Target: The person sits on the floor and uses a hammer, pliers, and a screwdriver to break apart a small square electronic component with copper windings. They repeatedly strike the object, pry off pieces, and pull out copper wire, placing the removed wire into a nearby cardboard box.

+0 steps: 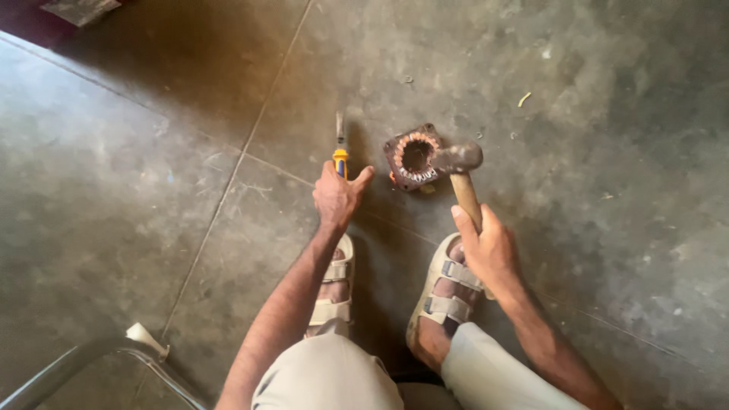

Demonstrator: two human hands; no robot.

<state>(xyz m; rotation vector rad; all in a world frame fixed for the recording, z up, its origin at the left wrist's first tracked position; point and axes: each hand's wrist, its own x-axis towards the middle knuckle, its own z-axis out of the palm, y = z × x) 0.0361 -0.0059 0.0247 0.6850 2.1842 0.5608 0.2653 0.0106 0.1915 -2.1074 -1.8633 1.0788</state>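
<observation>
My left hand [337, 196] grips a screwdriver [341, 144] with a yellow and blue handle, its blade pointing away across the floor. My right hand [490, 248] holds a wooden-handled hammer [460, 168], whose dark metal head rests against the right edge of a small square motor stator [414, 156]. The stator lies on the floor with a round bore and copper windings showing inside. The left hand is just left of the stator, not touching it.
My two feet in beige sandals [448, 292] stand on the grey concrete floor [592, 152], just below the stator. A metal chair frame [114, 357] sits at the lower left. Small bits of debris [524, 99] lie scattered on the floor beyond.
</observation>
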